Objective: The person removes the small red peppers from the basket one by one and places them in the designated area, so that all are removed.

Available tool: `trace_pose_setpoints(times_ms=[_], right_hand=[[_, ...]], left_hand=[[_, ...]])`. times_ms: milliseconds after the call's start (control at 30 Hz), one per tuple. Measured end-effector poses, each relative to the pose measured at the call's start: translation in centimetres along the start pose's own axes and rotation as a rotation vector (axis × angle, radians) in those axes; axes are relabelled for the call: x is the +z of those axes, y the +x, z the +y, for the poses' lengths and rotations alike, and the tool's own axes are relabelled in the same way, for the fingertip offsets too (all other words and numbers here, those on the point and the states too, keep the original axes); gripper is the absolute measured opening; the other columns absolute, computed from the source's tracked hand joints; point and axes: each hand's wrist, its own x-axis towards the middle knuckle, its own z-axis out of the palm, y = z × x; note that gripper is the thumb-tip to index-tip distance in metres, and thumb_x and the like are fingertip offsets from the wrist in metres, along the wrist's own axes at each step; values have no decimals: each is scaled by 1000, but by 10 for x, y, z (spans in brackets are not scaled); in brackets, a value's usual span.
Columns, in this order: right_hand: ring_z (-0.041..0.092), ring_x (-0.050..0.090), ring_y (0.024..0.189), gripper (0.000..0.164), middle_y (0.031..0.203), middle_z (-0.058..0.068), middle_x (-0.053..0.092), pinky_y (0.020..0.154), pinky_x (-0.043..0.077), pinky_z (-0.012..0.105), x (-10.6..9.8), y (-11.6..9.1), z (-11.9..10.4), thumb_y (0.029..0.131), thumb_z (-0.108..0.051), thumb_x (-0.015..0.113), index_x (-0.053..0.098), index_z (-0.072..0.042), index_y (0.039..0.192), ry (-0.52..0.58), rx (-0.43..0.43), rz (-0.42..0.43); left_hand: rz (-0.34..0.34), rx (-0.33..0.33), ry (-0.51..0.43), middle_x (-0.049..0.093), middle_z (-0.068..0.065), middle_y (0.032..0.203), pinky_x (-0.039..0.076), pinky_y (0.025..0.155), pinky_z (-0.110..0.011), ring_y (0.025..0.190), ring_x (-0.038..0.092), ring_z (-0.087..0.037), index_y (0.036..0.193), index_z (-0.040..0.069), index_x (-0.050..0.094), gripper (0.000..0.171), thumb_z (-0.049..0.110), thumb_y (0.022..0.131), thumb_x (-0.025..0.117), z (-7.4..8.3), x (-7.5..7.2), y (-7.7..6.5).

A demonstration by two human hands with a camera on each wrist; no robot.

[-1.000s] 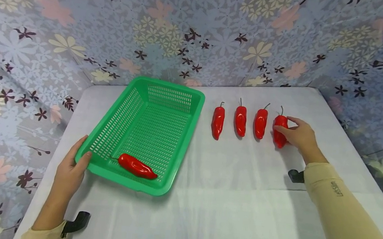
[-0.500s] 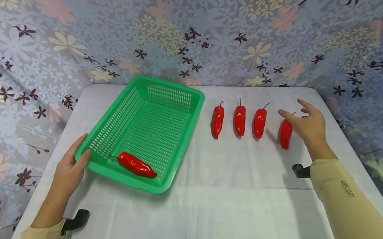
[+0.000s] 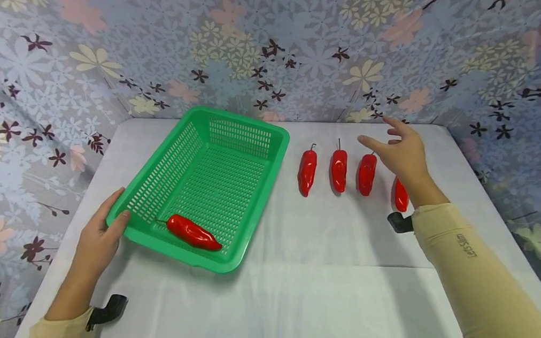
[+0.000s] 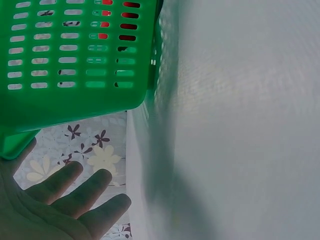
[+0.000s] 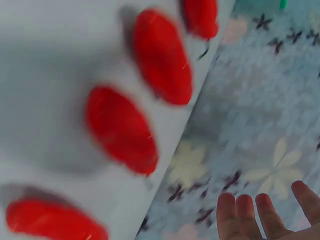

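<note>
A green plastic basket [image 3: 259, 216] stands at the left of the white table, with one red pepper [image 3: 193, 232] lying inside near its front wall. At the basket's near left corner, my left hand [image 3: 99, 242] grips the rim between thumb and index finger. The left wrist view shows the other fingers [image 4: 82, 195] extended below the basket, apart from it. My right hand [image 3: 404, 154] hovers with fingers spread above the right side of a row of red peppers, holding nothing. It partly covers the rightmost pepper [image 3: 400, 195] and the stem of the pepper beside it [image 3: 366, 174].
Two more red peppers, one in the middle [image 3: 338, 170] and one at the left end [image 3: 306, 172], lie in the row right of the basket. A floral cloth [image 3: 310, 49] rises behind the white tabletop [image 3: 314, 280].
My right hand let go of the rightmost pepper, which now lies slightly further right, then lifted and moved left over the row. My left hand and the basket stayed put.
</note>
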Motion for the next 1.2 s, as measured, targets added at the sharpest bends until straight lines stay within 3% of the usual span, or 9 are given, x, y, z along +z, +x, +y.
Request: trace_pose_setpoints(times_ms=[467, 700, 833, 1000, 1200], right_hand=[[28, 51, 126, 85, 144, 8, 51, 95, 50, 50, 72, -24, -77, 80, -60, 77, 44, -32, 153, 179, -159, -228], [22, 62, 110, 71, 127, 6, 63, 85, 54, 42, 109, -45, -107, 85, -47, 80, 54, -24, 147, 269, -342, -279], [17, 63, 107, 69, 123, 1, 64, 84, 54, 37, 130, -59, -126, 84, -41, 82, 56, -24, 145, 304, -424, -359], [16, 63, 109, 73, 127, 1, 63, 85, 54, 33, 150, -73, -150, 82, -40, 85, 55, -24, 146, 294, -464, -479], [18, 61, 115, 81, 134, 2, 60, 87, 53, 33, 171, -90, -167, 80, -46, 84, 49, -28, 150, 185, -449, -622]], left_hand=[[-4, -9, -22, 33, -19, 159, 29, 107, -67, 138, 36, -44, 161, 22, 30, 58, 34, 106, 47, -3, 2, 0], [-2, -14, -10, 34, -19, 158, 29, 106, -67, 136, 37, -44, 161, 23, 30, 58, 35, 106, 46, -1, 2, 1], [0, -8, -14, 35, -20, 158, 30, 104, -68, 134, 38, -42, 161, 24, 30, 58, 35, 106, 45, -2, 1, 1], [7, 9, -20, 36, -20, 157, 31, 103, -68, 134, 39, -43, 160, 24, 31, 58, 35, 106, 46, -4, 0, 1], [5, 29, -27, 38, -20, 156, 31, 104, -68, 136, 39, -44, 160, 21, 31, 58, 35, 106, 48, -6, 1, 2]])
